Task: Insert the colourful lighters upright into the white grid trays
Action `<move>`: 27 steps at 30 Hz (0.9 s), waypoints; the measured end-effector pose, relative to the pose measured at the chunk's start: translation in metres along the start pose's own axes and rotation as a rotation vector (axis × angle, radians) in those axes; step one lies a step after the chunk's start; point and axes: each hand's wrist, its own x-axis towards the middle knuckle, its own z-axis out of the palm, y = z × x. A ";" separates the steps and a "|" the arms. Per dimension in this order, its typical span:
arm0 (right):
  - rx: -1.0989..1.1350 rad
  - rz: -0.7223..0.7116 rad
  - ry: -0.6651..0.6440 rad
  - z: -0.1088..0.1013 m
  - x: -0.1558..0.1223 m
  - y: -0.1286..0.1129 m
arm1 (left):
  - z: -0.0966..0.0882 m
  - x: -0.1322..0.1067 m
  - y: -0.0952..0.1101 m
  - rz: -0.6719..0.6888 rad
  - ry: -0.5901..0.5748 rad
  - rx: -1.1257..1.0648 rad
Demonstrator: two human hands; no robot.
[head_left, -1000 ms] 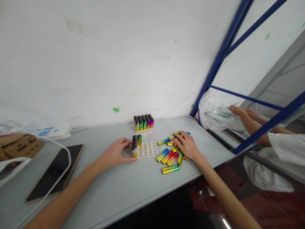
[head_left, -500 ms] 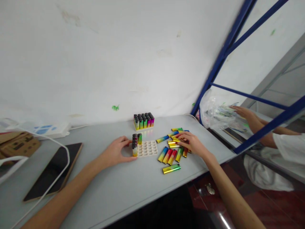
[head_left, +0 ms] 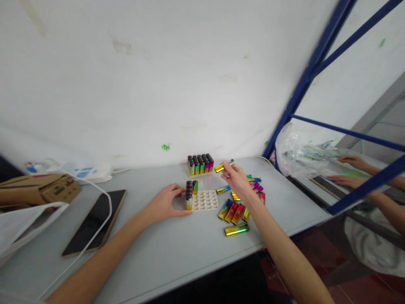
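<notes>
My right hand [head_left: 236, 179] pinches a gold-yellow lighter [head_left: 220, 168], raised above the table and tilted, its metal end to the right. My left hand [head_left: 171, 202] curves round the left side of a white tray [head_left: 205, 200] with rows of holes, thumb at the front and fingers behind. Upright lighters [head_left: 189, 195] fill the tray's left column, and a green one [head_left: 195, 187] stands beside them at the back. Several loose lighters [head_left: 234, 212] in red, blue, yellow and green lie right of the tray, partly hidden by my right forearm.
Behind the tray stands a second tray full of lighters [head_left: 200, 164]. Left are a dark phone or tablet [head_left: 95, 223], a white cable [head_left: 109, 202], a cardboard box [head_left: 60, 188] and a power strip [head_left: 98, 174]. A blue frame [head_left: 297, 84] and another person's arms [head_left: 357, 173] are right.
My right hand has lifted a gold-yellow lighter from the loose pile and moved it up and left. My left hand stays at the tray. The camera view has shifted left.
</notes>
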 end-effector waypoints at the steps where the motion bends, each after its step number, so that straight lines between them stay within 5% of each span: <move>1: -0.043 -0.010 -0.040 0.009 0.003 0.001 | 0.000 0.000 0.001 -0.003 0.003 0.000; 6: -0.219 0.013 -0.356 0.033 -0.002 0.004 | 0.000 -0.002 0.001 0.003 -0.008 -0.011; 9: -0.187 0.067 -0.414 0.035 -0.012 0.007 | 0.001 -0.002 0.000 0.004 -0.007 -0.012; 13: -0.229 0.126 -0.364 0.035 -0.019 0.015 | 0.001 -0.002 0.001 -0.006 -0.009 -0.009; 22: -0.689 -0.031 -0.050 0.035 -0.019 0.031 | -0.001 -0.001 0.004 -0.026 -0.034 0.009; 27: -0.726 -0.049 -0.043 0.034 -0.017 0.035 | -0.001 -0.001 0.003 -0.014 -0.015 0.006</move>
